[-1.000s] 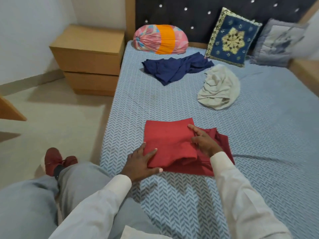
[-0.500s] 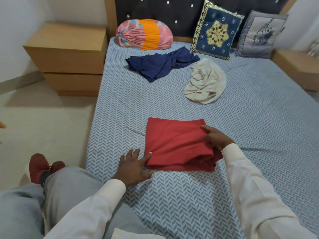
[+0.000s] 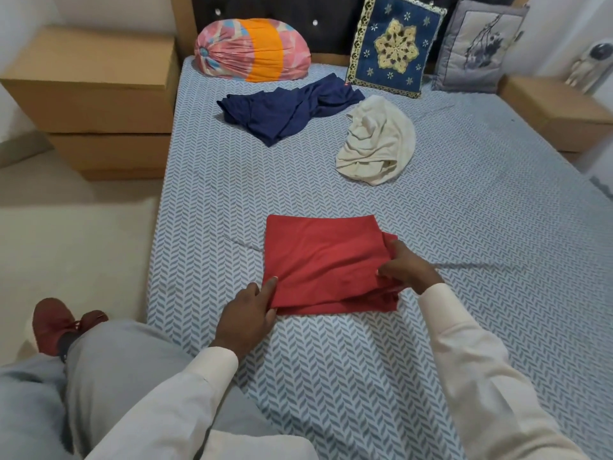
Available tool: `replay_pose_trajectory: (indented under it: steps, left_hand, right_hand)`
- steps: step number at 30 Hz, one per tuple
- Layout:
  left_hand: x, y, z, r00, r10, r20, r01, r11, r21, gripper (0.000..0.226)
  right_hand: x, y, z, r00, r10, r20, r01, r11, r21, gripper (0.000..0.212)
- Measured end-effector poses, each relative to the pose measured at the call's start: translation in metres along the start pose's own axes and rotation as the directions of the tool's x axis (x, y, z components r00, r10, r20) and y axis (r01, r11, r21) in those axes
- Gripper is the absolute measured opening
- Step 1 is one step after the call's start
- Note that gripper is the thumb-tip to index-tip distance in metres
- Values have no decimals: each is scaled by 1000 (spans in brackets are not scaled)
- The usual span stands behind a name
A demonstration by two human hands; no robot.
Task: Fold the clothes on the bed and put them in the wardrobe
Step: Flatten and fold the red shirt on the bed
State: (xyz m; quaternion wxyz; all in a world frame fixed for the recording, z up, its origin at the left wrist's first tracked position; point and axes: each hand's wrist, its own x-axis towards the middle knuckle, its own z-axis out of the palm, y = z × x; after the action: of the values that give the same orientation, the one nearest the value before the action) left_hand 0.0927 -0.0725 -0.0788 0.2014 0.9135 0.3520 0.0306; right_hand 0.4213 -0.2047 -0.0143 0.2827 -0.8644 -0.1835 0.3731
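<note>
– Folded red cloth garment, where's it lying?
– Flat on the blue herringbone-sheeted bed, a neat rectangle, layers stacked unevenly at right.
– Fingers?
– Left hand pinches its near-left corner; right hand grasps the right edge.

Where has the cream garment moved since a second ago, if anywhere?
No. The cream garment lies just right of the navy garment, in front of the blue cushion, as before; only the camera shifted.

Head camera looks down along the bed.
</note>
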Motion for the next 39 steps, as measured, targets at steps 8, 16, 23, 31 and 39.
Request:
replay_pose_trajectory:
  steps: [8, 16, 23, 31, 39]
  left_hand:
    - [-3, 4, 0, 999, 36, 26, -37, 998, 46, 50]
    - [-1, 3, -1, 997, 36, 75, -38, 999, 31, 31]
    - [-5, 1, -2, 999, 27, 43, -25, 999, -35, 20]
    - [-1, -4, -6, 988, -155, 14, 148, 907, -395, 14]
    - [15, -8, -11, 939, -311, 147, 341, 782, -521, 31]
  right_hand:
    - [-24, 50, 12, 960, 188, -207, -70, 879, 471, 54]
    - [-41, 55, 26, 884, -19, -468, -9, 998, -58, 44]
    - [-18, 21, 53, 845, -465, -265, 331, 844, -423, 34]
    - [11, -27, 49, 950, -102, -296, -65, 861, -504, 49]
    - [27, -72, 65, 926, -280, -253, 101, 830, -548, 46]
